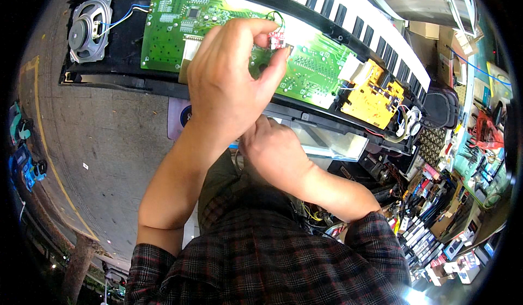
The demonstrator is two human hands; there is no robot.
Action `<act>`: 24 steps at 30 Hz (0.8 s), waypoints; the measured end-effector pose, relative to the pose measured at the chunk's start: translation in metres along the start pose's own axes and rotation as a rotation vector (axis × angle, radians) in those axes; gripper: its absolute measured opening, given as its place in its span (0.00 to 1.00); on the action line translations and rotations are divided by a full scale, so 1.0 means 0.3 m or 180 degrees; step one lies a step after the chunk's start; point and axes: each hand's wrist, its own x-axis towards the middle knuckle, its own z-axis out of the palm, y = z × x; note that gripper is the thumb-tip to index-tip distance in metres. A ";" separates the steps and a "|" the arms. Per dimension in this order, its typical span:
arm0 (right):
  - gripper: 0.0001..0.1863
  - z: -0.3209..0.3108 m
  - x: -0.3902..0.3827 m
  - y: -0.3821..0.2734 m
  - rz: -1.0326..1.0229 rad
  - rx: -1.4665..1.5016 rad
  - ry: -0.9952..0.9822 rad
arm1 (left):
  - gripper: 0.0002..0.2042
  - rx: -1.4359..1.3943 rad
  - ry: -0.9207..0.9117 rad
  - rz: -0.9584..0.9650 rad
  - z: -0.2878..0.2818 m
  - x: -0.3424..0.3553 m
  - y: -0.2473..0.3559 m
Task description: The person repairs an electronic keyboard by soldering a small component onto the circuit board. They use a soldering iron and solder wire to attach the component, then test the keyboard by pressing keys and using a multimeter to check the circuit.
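My left hand (226, 81) reaches over a long green circuit board (163, 35) and pinches a small red circuit board (277, 39) between thumb and fingers. Thin dark green wires (278, 17) loop up from the red board. The green board lies in the black casing (125, 73) of an opened electronic keyboard. Lower down, close beside my left wrist, my right hand (278, 152) is curled just in front of the casing. Its fingertips are partly hidden, and I cannot make out what they hold.
A round speaker (90, 29) fills the casing's left end; a yellow-orange circuit board (373, 95) and a smaller speaker (413, 122) sit at the right. White and black keys (359, 19) run behind. Cluttered parts and boxes (436, 234) crowd the right. Paved ground (114, 158) stretches left.
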 end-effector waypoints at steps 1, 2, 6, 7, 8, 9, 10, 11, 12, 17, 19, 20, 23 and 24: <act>0.06 -0.011 -0.001 -0.002 0.0046 0.0170 0.0033 | 0.19 -0.0026 -0.0015 -0.0010 0.000 0.001 0.002; 0.06 -0.036 -0.005 -0.006 -0.0031 0.0544 0.0080 | 0.19 -0.0030 -0.0023 -0.0031 -0.003 0.001 0.004; 0.13 -0.164 -0.050 0.009 -0.0083 0.2111 0.0562 | 0.19 -0.0005 0.0000 -0.0013 -0.001 -0.003 -0.003; 0.15 -0.188 -0.062 0.025 -0.0042 0.2525 0.0758 | 0.19 -0.0025 0.0022 -0.0053 -0.003 -0.003 -0.001; 0.23 -0.210 -0.071 0.056 -0.0079 0.2529 0.0980 | 0.19 -0.0047 0.0040 -0.0093 -0.003 -0.005 0.000; 0.22 -0.211 -0.069 0.079 -0.0089 0.2720 0.1306 | 0.19 -0.0063 0.0059 -0.0135 -0.004 -0.008 0.000; 0.21 -0.194 -0.054 0.095 -0.0166 0.3060 0.1849 | 0.19 -0.0072 0.0068 -0.0109 0.000 -0.006 0.000; 0.20 -0.177 -0.028 0.106 -0.0238 0.3272 0.2353 | 0.19 -0.0092 0.0082 -0.0087 0.001 -0.003 0.000; 0.19 -0.163 0.009 0.114 -0.0314 0.3318 0.2743 | 0.19 -0.0107 0.0097 -0.0067 0.002 -0.001 -0.001; 0.17 -0.111 0.097 0.171 -0.0560 0.2370 0.3229 | 0.20 -0.0050 0.0073 -0.0046 0.007 -0.004 -0.002; 0.16 -0.100 0.109 0.175 -0.0624 0.2253 0.3186 | 0.20 -0.0024 0.0057 -0.0032 0.005 -0.004 -0.001; 0.16 -0.100 0.110 0.173 -0.0613 0.2162 0.3115 | 0.20 -0.0016 0.0060 -0.0013 0.005 -0.004 -0.003; 0.16 -0.108 0.111 0.168 -0.0513 0.1807 0.2927 | 0.20 0.0014 0.0045 -0.0004 0.001 -0.008 -0.007; 0.15 -0.107 0.113 0.164 -0.0481 0.1785 0.2929 | 0.20 0.0025 0.0037 -0.0009 0.001 -0.010 -0.009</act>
